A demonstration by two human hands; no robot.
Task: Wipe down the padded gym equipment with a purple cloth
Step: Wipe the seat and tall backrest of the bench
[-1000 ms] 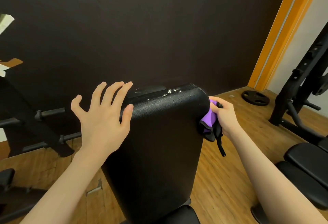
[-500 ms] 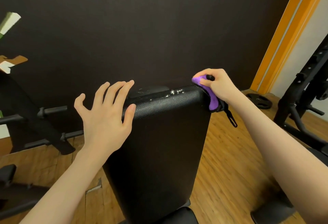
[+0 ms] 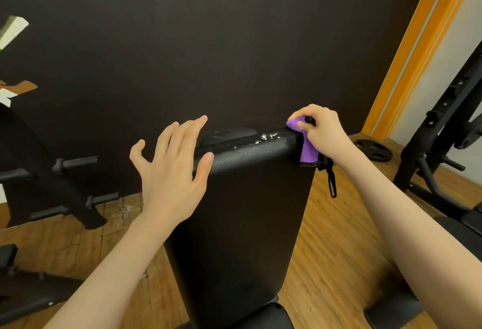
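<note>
Far left: we see a black metal rack with horizontal pegs (image 3: 75,163) standing on the brown wood-plank floor (image 3: 331,258), in front of the dark brown wall (image 3: 208,41).
Left hand: our left hand (image 3: 170,172) is spread wide, fingers straight and apart, holding nothing; the thumb tip touches the front face of the pad near its top left corner, and the fingers reach over the top edge.
Pad: the upright black leather-textured padded backrest (image 3: 247,224) fills the middle of the view, tall and narrow, with a second black cushion just below it at the bottom edge.
Specks: small white flecks (image 3: 266,137) lie scattered along the pad's top edge, between our two hands.
Cloth: the crumpled purple cloth (image 3: 307,150) sits on the pad's top right corner, draped over the top and down the right side, touching the leather.
Right hand: our right hand (image 3: 322,131) has its fingers curled round the cloth, pressing it against that corner.
Strap: a thin black looped cord (image 3: 330,180) hangs down below the cloth, beside the pad's right edge.
Far right: a round black weight plate (image 3: 374,150) lies flat on the floor near the orange vertical door trim (image 3: 422,41), with a black steel rack frame (image 3: 443,130) beside it.
</note>
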